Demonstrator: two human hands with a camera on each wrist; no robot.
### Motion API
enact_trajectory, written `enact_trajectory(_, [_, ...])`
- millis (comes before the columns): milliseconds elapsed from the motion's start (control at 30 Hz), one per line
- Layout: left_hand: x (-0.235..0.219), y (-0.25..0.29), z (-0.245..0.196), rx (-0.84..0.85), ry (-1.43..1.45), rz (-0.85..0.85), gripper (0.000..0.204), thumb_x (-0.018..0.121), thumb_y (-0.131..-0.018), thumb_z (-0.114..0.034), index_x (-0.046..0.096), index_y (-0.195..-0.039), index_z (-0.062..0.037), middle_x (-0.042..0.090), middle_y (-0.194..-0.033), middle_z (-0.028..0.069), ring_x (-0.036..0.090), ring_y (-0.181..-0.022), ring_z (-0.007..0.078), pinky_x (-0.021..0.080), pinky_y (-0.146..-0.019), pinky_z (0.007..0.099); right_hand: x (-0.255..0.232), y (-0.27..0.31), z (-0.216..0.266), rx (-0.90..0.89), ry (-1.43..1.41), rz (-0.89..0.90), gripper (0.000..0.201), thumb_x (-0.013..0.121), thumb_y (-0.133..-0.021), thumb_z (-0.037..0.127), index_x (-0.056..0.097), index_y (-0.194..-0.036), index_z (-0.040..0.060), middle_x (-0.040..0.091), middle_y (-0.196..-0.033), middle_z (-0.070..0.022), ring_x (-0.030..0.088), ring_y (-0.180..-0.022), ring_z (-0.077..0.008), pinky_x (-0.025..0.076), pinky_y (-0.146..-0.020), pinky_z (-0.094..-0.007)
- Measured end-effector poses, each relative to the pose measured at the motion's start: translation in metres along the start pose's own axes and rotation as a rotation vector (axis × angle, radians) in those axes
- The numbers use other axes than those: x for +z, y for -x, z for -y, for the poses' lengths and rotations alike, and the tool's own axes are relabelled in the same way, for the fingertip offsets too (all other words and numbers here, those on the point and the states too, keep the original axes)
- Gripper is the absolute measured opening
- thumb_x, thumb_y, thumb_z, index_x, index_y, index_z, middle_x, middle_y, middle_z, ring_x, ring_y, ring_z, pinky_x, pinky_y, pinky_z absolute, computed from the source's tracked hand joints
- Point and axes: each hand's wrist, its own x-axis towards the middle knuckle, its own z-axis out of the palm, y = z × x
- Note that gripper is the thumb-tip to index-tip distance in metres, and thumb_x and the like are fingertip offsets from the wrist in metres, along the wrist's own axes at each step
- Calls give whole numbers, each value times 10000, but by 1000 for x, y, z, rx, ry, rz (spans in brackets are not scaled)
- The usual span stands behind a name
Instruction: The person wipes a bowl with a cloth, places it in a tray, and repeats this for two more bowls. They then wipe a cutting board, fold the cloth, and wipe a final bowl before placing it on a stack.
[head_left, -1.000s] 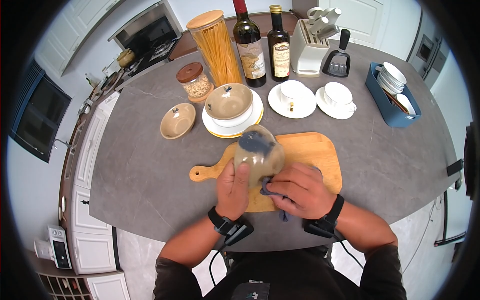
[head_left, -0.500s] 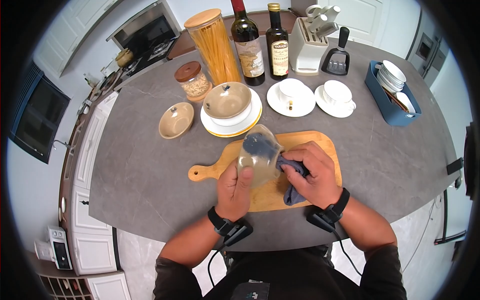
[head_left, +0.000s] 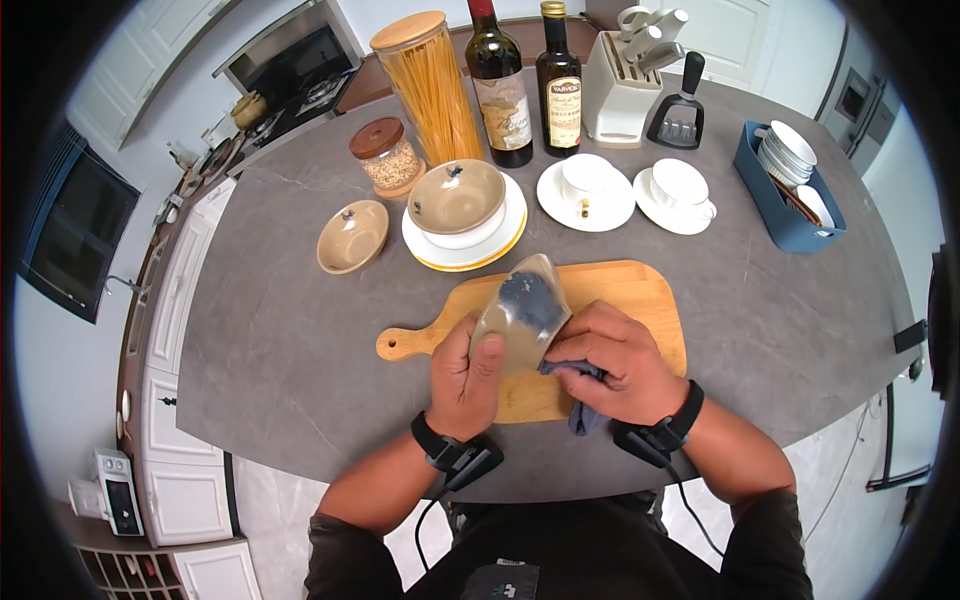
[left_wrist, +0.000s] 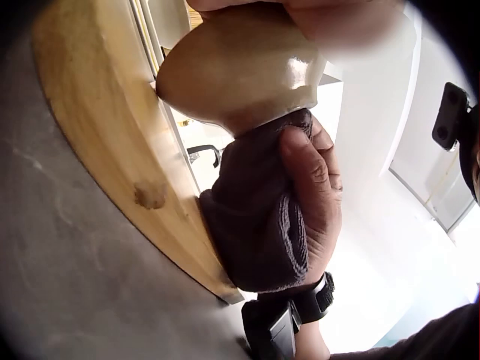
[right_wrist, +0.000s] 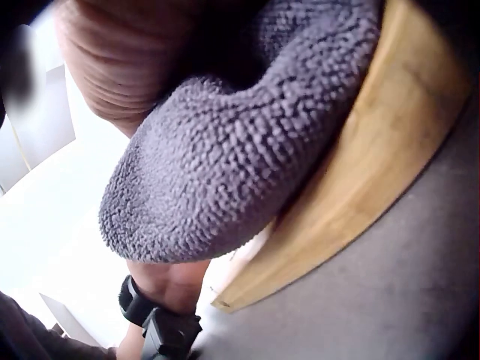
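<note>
A beige bowl [head_left: 518, 318] with a dark blue patch is tilted on its side above the wooden cutting board [head_left: 640, 300]. My left hand [head_left: 466, 382] grips its left side, thumb on the outer surface. My right hand [head_left: 625, 368] pinches a grey-purple cloth [head_left: 585, 415] against the bowl's lower right edge. In the left wrist view the cloth [left_wrist: 255, 210] hangs folded from the right hand [left_wrist: 319, 187], touching the rim of the bowl [left_wrist: 232, 75]. The right wrist view is largely filled by the cloth [right_wrist: 217, 165], beside the board [right_wrist: 360, 172].
Behind the board stand a small beige bowl [head_left: 352, 238], a beige bowl [head_left: 457, 197] stacked on white plates, and two white cups [head_left: 588, 180] on saucers. Farther back are jars, two bottles [head_left: 500, 95] and a knife block [head_left: 618, 95]. A blue bin [head_left: 790, 215] of bowls sits right.
The bowl has turned in my left hand, its patch shifting rightward. My right hand with the cloth has moved up from the bowl's underside, then slightly down along its right edge.
</note>
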Motion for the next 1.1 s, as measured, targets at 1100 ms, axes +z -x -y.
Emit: enact_trajectory(1100, [-7,-14,-1,230,-328,84,228,798,-1013,-138,669,-914,22,594,-832,120,559,-714,258,456,-647,352,6,7,-13,22,120,88,214,874,-804,91,715,-946,80,663,-918,-101,653,-867,-345,543,-763,-467])
